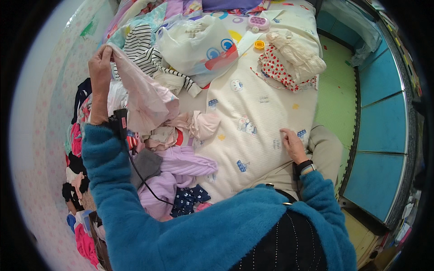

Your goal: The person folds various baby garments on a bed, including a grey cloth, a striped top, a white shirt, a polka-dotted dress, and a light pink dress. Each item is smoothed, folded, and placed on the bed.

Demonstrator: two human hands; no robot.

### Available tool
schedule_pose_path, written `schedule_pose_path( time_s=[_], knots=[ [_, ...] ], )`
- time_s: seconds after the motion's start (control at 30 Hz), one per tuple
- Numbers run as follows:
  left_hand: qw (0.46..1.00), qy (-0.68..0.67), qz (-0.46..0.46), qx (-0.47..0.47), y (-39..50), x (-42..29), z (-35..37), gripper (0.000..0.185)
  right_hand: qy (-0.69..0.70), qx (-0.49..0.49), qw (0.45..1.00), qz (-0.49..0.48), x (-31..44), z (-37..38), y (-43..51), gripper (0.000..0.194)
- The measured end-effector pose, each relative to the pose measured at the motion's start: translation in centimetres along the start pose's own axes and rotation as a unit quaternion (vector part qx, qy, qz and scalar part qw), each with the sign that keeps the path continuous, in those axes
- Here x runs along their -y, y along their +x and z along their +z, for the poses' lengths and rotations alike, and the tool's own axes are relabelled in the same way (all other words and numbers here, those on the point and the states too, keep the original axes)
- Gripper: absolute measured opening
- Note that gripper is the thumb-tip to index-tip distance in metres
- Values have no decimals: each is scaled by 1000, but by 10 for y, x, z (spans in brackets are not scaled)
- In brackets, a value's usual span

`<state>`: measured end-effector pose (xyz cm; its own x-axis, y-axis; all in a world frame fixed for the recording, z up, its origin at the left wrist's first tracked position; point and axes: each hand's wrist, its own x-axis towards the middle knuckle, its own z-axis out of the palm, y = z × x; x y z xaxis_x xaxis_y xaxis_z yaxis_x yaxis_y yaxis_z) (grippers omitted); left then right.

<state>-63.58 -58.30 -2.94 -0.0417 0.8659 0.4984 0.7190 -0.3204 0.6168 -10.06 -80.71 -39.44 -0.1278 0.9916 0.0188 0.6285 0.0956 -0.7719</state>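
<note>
Raised at the left, my left hand pinches a pale pink cloth garment by one corner. The garment hangs down to the right over the clothes pile, and its exact kind cannot be told. My right hand rests on the cream printed bed cover near my knee, fingers loosely apart and holding nothing. Under the hanging garment lie a crumpled pale pink garment and a lilac ribbed garment. A black-and-white striped top is behind it.
A white plastic bag stands at the back. Farther right are a red-dotted cloth, a cream bundled garment, a yellow hexagonal ring and a pink pop toy. Blue cabinets line the green floor. More clothes lie along the left wall.
</note>
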Motion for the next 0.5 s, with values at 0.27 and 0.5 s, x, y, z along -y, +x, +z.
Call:
schedule_pose_path(
  time_s=[0.27, 0.5],
  knots=[
    [910, -411, -48, 8, 17, -106, 57, 31, 189, 67, 979, 47, 58, -21, 38, 31],
    [808, -539, -14, 238, 18, -155, 99, 35, 218, 12, 970, -105, 161, -23, 77, 55]
  ],
)
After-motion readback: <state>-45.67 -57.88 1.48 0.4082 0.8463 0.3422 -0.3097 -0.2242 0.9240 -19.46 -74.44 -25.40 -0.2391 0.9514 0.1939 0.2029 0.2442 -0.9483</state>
